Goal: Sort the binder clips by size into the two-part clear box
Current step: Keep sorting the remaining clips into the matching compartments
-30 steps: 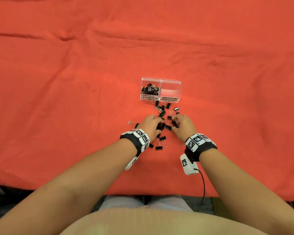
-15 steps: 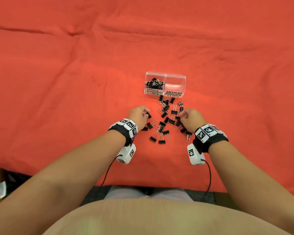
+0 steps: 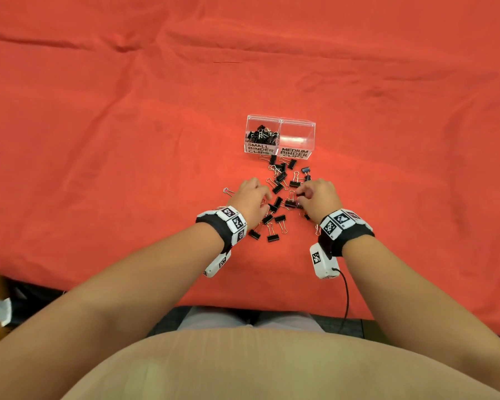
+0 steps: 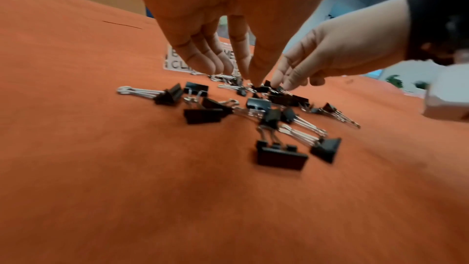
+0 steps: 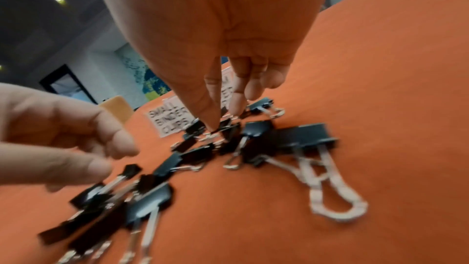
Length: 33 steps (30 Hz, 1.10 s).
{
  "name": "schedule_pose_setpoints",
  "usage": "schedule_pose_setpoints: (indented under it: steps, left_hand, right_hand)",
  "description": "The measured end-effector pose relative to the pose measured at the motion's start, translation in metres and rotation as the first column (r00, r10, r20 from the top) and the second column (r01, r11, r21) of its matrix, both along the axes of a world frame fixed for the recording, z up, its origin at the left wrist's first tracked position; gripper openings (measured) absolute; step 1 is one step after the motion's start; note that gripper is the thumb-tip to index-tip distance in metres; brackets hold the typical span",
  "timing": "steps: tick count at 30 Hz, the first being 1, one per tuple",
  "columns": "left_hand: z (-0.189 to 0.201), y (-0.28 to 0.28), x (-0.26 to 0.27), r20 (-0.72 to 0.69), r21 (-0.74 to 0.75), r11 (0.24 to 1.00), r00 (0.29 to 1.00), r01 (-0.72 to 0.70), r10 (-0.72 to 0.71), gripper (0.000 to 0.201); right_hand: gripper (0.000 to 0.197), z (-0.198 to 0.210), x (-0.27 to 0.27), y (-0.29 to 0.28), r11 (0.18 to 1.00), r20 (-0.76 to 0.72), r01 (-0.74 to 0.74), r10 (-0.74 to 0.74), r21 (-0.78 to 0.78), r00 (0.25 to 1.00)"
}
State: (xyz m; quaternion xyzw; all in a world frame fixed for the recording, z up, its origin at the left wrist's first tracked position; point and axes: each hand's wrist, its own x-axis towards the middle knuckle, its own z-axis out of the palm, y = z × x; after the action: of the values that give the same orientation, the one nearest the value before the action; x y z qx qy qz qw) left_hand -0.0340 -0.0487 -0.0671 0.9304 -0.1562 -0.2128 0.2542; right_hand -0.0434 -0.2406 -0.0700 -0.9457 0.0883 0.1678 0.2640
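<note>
The two-part clear box [image 3: 280, 120] stands on the red cloth. Its left part, labelled SMALL BINDER CLIPS [image 3: 261, 134], holds several black clips. The right part, labelled MEDIUM [image 3: 297, 131], is bare. Loose black binder clips [image 3: 278, 188] lie scattered from the box front down to my wrists. My left hand [image 3: 267, 199] hovers at the pile's left, fingertips [image 4: 255, 79] pointing down at the clips, nothing seen in it. My right hand [image 5: 225, 119] pinches a small clip [image 5: 224, 124] in the pile with thumb and forefinger.
A lone clip [image 3: 228, 192] lies left of my left hand. Two clips [image 3: 272, 235] sit closest to me between the wrists. The red cloth [image 3: 127, 125] stretches wide on every side. Its front edge [image 3: 272, 306] runs just before my lap.
My hands spread apart from the pile's middle, then came back. The left hand has moved right toward the clips, and the right hand has closed in from the right.
</note>
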Motion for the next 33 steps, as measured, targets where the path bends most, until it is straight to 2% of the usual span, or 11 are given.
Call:
schedule_pose_setpoints:
  steps: [5, 9, 12, 18, 21, 25, 27, 31, 33]
  left_hand:
    - [-0.009, -0.008, -0.010, -0.082, 0.025, 0.997, 0.995, 0.067, -0.064, 0.029]
    - [-0.007, -0.005, -0.007, -0.112, 0.033, 0.996, 0.991, 0.080, -0.076, 0.046]
    - [-0.004, -0.003, -0.005, -0.103, 0.061, 0.993, 0.991, 0.096, -0.090, 0.053]
    - [-0.001, -0.001, 0.001, -0.024, 0.127, 0.991, 0.999, 0.037, -0.034, 0.054]
    - [0.000, -0.011, -0.001, 0.013, 0.105, 0.992, 0.998, 0.064, -0.066, 0.047]
    - [-0.003, -0.032, -0.007, 0.058, 0.080, 0.967, 0.967, 0.242, -0.247, 0.048]
    - [-0.006, -0.040, -0.009, 0.064, 0.092, 0.954, 0.955, 0.284, -0.291, 0.050]
    - [-0.005, -0.055, 0.001, 0.059, 0.150, 0.935, 0.941, 0.322, -0.334, 0.042]
    - [-0.003, -0.062, 0.006, 0.061, 0.192, 0.919, 0.930, 0.344, -0.361, 0.034]
  right_hand:
    - [0.020, 0.000, -0.012, -0.017, 1.000, -0.051, 0.021, -0.021, 0.002, 0.998]
    - [0.028, -0.001, -0.013, -0.024, 0.989, -0.087, 0.106, -0.097, 0.104, 0.991]
    - [0.029, -0.001, -0.011, -0.031, 0.970, -0.112, 0.182, -0.165, 0.163, 0.980]
    - [0.025, 0.001, -0.004, -0.042, 0.948, -0.025, 0.275, -0.275, 0.157, 0.961]
    - [0.022, 0.000, -0.002, -0.036, 0.966, -0.014, 0.216, -0.216, 0.141, 0.976]
    - [0.026, -0.004, 0.000, -0.019, 0.998, 0.034, -0.011, 0.009, 0.059, 0.999]
    - [0.025, -0.009, 0.000, -0.016, 0.997, 0.040, -0.075, 0.074, 0.020, 0.996]
    - [0.016, -0.011, -0.001, -0.015, 0.994, 0.049, -0.113, 0.113, 0.004, 0.992]
    - [0.015, -0.006, -0.002, -0.019, 0.996, 0.070, -0.054, 0.048, 0.078, 0.996]
